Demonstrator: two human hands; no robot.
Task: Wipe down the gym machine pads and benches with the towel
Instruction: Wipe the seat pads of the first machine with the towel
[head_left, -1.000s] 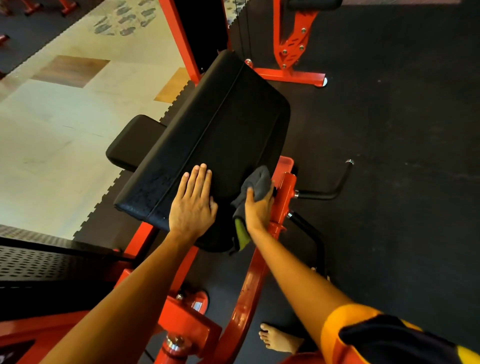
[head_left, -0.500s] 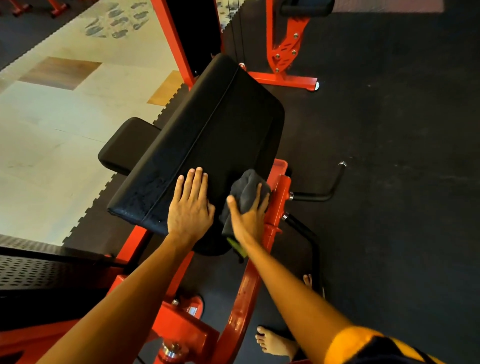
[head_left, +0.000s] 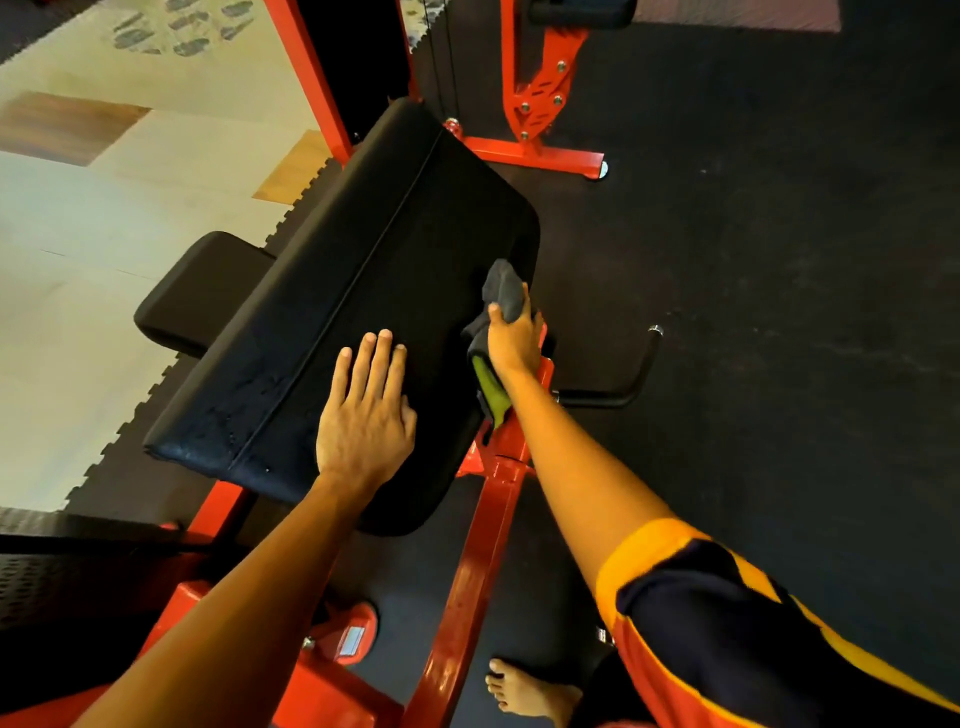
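A large black sloped pad (head_left: 395, 270) of a red gym machine fills the middle of the view. My left hand (head_left: 366, 410) lies flat on its near part with straight fingers. My right hand (head_left: 514, 338) grips a grey towel (head_left: 501, 291) with a green underside against the pad's right edge. Part of the towel hangs down below my wrist. A smaller black seat pad (head_left: 202, 291) sits lower, to the left of the big pad.
The red frame beam (head_left: 478, 561) runs down between my arms. A black handle bar (head_left: 631, 374) sticks out to the right. Another red machine base (head_left: 540, 150) stands behind. A bare foot (head_left: 524, 691) rests on the dark rubber floor; pale flooring lies left.
My right hand has slid the towel further up along the pad's right edge. The left hand has stayed flat on the pad.
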